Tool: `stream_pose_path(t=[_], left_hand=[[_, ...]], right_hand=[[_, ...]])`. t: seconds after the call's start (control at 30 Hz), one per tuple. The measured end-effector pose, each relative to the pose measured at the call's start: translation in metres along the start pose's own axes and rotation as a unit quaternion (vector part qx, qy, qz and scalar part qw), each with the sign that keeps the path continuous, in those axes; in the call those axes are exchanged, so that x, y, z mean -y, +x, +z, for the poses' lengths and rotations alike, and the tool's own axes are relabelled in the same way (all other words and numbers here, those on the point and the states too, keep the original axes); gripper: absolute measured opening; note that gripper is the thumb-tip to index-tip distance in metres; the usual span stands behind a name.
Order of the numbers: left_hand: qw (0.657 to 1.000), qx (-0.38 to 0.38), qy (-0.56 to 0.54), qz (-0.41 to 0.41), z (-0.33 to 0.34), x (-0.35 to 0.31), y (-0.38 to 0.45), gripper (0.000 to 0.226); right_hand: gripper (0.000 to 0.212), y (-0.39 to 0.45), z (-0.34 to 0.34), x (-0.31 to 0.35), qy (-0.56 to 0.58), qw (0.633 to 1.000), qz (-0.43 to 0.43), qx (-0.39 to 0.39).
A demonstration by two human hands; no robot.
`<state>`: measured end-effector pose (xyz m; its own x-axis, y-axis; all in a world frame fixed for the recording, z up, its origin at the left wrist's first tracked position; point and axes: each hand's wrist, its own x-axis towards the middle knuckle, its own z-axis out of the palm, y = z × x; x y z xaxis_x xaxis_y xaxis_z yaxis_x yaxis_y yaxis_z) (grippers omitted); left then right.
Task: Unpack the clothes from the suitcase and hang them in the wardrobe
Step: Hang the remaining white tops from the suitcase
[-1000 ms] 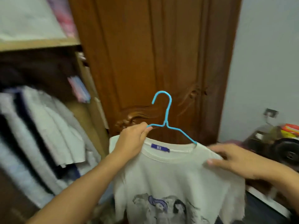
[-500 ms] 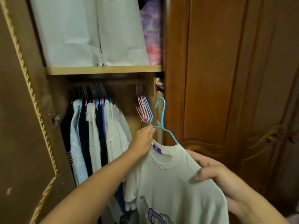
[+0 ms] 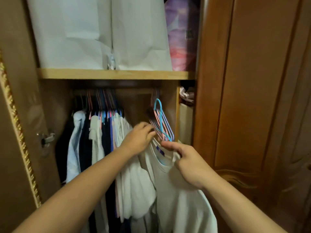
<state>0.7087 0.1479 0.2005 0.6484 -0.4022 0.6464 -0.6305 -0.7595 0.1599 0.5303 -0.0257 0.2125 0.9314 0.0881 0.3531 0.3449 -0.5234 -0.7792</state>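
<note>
Raised since half a second ago, the light blue wire hanger (image 3: 160, 118) carrying the white printed T-shirt (image 3: 178, 195) is now held up inside the brown wooden wardrobe (image 3: 218, 98), its hook just below the dark rail, in front of the bunch of empty pink and lilac hangers (image 3: 165, 130). The hanger's shoulder is gripped by the left hand (image 3: 139, 140); the shirt's collar is pinched by the right hand (image 3: 190, 163). Hanging clothes (image 3: 94, 140) are seen to the left, under a pale wooden shelf (image 3: 116, 74).
</note>
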Motion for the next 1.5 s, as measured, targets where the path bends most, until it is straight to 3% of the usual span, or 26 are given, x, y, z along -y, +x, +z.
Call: stream_pose_path(t=[0.1, 0.2, 0.47, 0.67, 0.73, 0.77, 0.83, 0.93, 1.07, 1.2, 1.3, 1.33, 1.43, 1.5], left_hand=[[0.97, 0.01, 0.21, -0.125, -0.027, 0.053, 0.003, 0.059], [0.953, 0.055, 0.149, -0.258, -0.037, 0.088, -0.011, 0.072], [0.958, 0.088, 0.104, -0.252, -0.039, 0.103, -0.016, 0.09], [0.957, 0.096, 0.068, -0.264, -0.046, 0.102, -0.018, 0.091], [0.964, 0.036, 0.081, -0.249, -0.043, 0.084, -0.026, 0.075], [0.972, -0.018, 0.078, -0.22, -0.041, 0.07, -0.033, 0.057], [0.979, -0.021, -0.007, -0.201, -0.037, 0.034, -0.042, 0.03], [0.956, 0.069, -0.18, -0.219, -0.029, 0.005, -0.043, 0.031], [0.849, 0.118, -0.438, -0.271, -0.039, -0.005, -0.027, 0.013], [0.846, 0.177, -0.44, -0.243, -0.032, -0.01, -0.021, 0.032], [0.777, 0.134, -0.555, -0.265, -0.025, -0.014, -0.024, 0.034], [0.777, 0.11, -0.557, -0.272, -0.021, -0.015, -0.026, 0.036], [0.794, 0.093, -0.544, -0.253, -0.003, -0.024, -0.03, 0.041], [0.776, 0.113, -0.569, -0.248, 0.002, -0.035, -0.032, 0.041]], right_hand=[[0.082, 0.033, 0.011, 0.002, -0.043, 0.999, -0.007, -0.011], [0.08, 0.063, 0.03, 0.007, -0.062, 0.998, -0.029, -0.005], [0.061, 0.18, 0.059, 0.015, 0.002, 1.0, 0.012, 0.005], [0.061, 0.23, 0.072, 0.014, 0.054, 0.997, 0.047, 0.006], [0.062, 0.234, 0.083, 0.008, 0.084, 0.995, 0.056, 0.006], [0.064, 0.234, 0.087, 0.005, 0.1, 0.993, 0.062, 0.011], [0.069, 0.236, 0.092, 0.0, 0.126, 0.99, 0.063, 0.012], [0.071, 0.236, 0.095, -0.004, 0.158, 0.985, 0.069, -0.001], [0.073, 0.233, 0.095, -0.006, 0.158, 0.986, 0.06, -0.007], [0.073, 0.219, 0.08, -0.002, 0.149, 0.985, 0.075, 0.031], [0.086, 0.196, 0.063, -0.006, 0.241, 0.963, 0.056, 0.11], [0.087, 0.185, 0.06, -0.011, 0.261, 0.956, 0.057, 0.125], [0.058, 0.153, 0.062, -0.028, 0.267, 0.954, 0.089, 0.107], [0.055, 0.143, 0.062, -0.04, 0.288, 0.951, 0.093, 0.07]])
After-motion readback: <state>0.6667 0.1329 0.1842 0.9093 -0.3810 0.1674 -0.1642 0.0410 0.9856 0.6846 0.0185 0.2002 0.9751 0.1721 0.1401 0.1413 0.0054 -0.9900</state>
